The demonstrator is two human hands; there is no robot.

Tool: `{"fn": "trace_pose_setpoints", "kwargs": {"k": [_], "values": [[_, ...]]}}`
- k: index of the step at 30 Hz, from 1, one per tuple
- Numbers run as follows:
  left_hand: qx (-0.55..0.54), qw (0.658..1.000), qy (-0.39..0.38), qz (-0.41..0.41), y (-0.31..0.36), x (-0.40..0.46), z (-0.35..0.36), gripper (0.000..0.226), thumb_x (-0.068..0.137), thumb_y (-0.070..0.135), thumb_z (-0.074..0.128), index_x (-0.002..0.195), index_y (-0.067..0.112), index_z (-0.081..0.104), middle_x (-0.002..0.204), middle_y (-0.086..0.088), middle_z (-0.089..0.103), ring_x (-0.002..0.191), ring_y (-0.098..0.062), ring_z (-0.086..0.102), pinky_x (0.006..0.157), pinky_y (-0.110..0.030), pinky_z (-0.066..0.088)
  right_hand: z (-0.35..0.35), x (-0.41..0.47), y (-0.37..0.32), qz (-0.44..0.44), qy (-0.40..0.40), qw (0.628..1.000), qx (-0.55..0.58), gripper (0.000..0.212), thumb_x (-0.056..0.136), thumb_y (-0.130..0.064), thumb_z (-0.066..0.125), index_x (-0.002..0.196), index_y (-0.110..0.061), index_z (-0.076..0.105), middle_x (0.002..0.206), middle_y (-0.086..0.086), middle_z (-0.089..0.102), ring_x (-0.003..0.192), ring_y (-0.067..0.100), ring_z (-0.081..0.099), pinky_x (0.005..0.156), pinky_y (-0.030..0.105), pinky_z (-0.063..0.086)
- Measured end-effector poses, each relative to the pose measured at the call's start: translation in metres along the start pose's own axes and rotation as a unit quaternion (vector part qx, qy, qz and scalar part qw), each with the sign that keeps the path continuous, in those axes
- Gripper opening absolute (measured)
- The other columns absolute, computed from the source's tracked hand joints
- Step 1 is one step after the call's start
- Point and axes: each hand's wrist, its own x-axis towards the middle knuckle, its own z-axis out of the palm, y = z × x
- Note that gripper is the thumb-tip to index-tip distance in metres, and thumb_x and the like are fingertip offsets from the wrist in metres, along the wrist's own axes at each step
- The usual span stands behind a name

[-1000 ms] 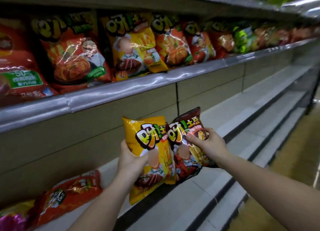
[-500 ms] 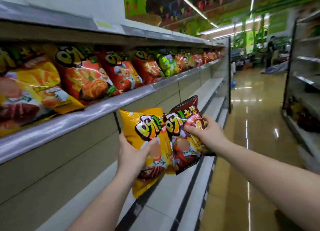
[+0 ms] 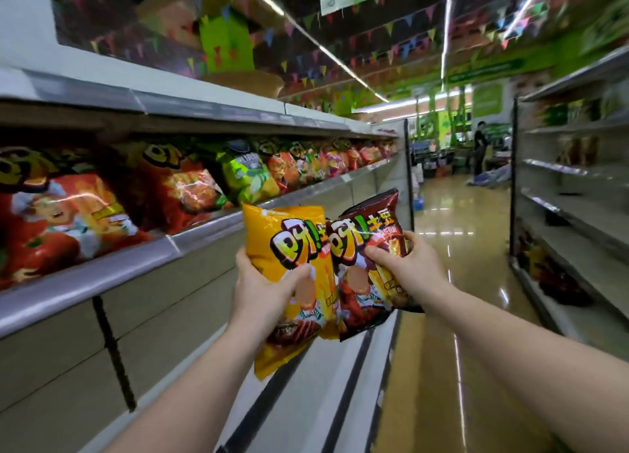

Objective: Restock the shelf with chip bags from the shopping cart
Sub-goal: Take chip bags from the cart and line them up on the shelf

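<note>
Two bags in hand: one per hand, carried at chest height in the aisle, just off the front edge of the stocked shelf (image 3: 170, 245).
Head view, left hand (image 3: 263, 282): fingers wrapped behind and thumb pressed on the front of the yellow chip bag (image 3: 289, 248), gripping it at mid-height so the printed face stays toward the person.
Head view, right hand (image 3: 405, 269): thumb and fingers pinch the right side of the dark red chip bag (image 3: 367, 245), which tilts to the right, its left edge overlapping the yellow one.
Why held so: fronts out and upright, likely so each flavour can be read and matched to a row before it goes in.
Shelf row (image 3: 112, 197): red, orange and green bags already lean back behind the metal front lip, faces outward; the new bags would probably join them the same way.
Lower shelves (image 3: 354, 367): bare boards below the hands.
Shopping cart: not in view.
Far end of aisle: a person (image 3: 480, 146) stands near the floor displays, well apart.
Progress: both bags not yet shelved.
</note>
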Motion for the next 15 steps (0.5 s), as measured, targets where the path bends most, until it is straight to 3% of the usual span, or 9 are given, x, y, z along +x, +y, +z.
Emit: {"fn": "trace_pose_setpoints", "kwargs": {"k": [3, 7, 15], "values": [[-0.004, 1.000, -0.003, 0.015, 0.005, 0.032, 0.037, 0.088, 0.073, 0.031, 0.079, 0.142, 0.017, 0.026, 0.113, 0.000, 0.053, 0.079, -0.012, 0.055, 0.087, -0.034, 0.044, -0.014, 0.045, 0.010, 0.003, 0.018, 1.000, 0.003, 0.077, 0.069, -0.046, 0.076, 0.130, -0.017, 0.041, 0.102, 0.000, 0.060, 0.095, 0.021, 0.062, 0.089, 0.045, 0.051], [-0.021, 0.999, -0.006, 0.032, 0.003, 0.080, 0.083, 0.090, 0.071, 0.033, 0.080, 0.142, 0.019, 0.027, 0.114, 0.003, 0.051, 0.111, -0.024, 0.053, 0.097, -0.041, 0.043, -0.029, 0.102, 0.021, 0.002, 0.051, 0.999, 0.013, 0.076, 0.068, -0.045, 0.077, 0.129, -0.018, 0.041, 0.102, 0.001, 0.061, 0.097, 0.024, 0.062, 0.090, 0.048, 0.050], [-0.047, 0.996, -0.040, 0.057, -0.023, 0.183, 0.174, 0.094, 0.069, 0.032, 0.082, 0.143, 0.021, 0.026, 0.111, 0.007, 0.049, 0.105, -0.021, 0.052, 0.098, -0.043, 0.045, -0.031, 0.205, 0.052, -0.001, 0.100, 0.995, -0.014, 0.076, 0.070, -0.041, 0.078, 0.131, -0.016, 0.040, 0.099, -0.004, 0.054, 0.100, 0.021, 0.058, 0.093, 0.046, 0.049]]}}
